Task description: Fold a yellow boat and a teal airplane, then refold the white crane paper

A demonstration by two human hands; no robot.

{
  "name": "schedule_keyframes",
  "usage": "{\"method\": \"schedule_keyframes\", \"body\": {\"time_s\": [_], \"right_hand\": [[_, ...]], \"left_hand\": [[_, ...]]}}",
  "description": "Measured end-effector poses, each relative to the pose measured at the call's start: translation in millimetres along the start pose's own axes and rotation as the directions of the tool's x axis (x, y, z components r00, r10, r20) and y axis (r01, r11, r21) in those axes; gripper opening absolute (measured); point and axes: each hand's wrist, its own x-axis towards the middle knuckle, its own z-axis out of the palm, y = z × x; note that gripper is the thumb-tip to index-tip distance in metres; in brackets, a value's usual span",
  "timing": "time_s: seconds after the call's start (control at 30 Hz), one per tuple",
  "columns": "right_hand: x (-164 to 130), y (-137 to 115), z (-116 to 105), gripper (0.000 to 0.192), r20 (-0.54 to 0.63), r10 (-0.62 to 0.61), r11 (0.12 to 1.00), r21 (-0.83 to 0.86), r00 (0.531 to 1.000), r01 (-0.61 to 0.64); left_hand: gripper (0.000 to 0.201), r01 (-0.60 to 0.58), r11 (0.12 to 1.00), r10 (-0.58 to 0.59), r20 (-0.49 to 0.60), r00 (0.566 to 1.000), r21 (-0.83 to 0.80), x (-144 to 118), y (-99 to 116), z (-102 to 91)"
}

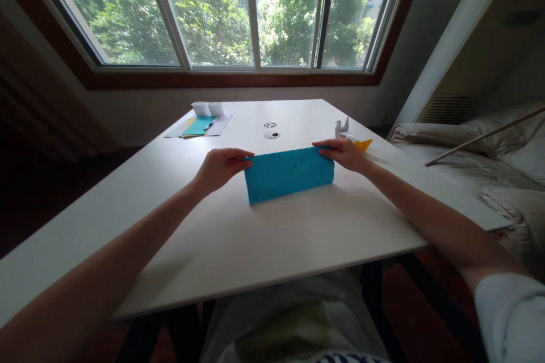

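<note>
Left hand (221,167) and right hand (343,153) pinch opposite upper corners of folded blue paper (289,174), aligning its 2 layers on the table (255,238).

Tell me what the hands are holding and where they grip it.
A folded blue paper, pinched at its far top corners: left hand at the left corner, right hand at the right.

Near far left corner of bench (264,249): paper stack (200,125), two white cups (208,108). Far right edge: white paper crane (342,126), yellow paper (363,145).
</note>
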Motion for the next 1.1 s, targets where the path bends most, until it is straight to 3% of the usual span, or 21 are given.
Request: {"method": "schedule_keyframes", "body": {"time_s": [0.43,0.97,1.1], "right_hand": [[0.0,-2.0,-0.5,0.041,0.001,-0.009,0.999,-0.04,1.0,0.009],[1.1,-0.3,-1.5,0.039,0.003,-0.013,0.993,-0.115,1.0,0.013],[1.3,2.2,-1.6,0.036,0.03,0.002,0.981,-0.193,1.0,0.004]], "left_hand": [[0.04,0.033,0.996,-0.032,0.008,0.999,-0.088,0.1,-0.7,-0.3],[0.038,0.032,0.998,-0.031,0.017,0.999,-0.058,1.8,-6.2,-2.3],[0.037,0.055,0.998,-0.054,0.07,0.996,-0.02,2.8,-9.3,-0.8]]}}
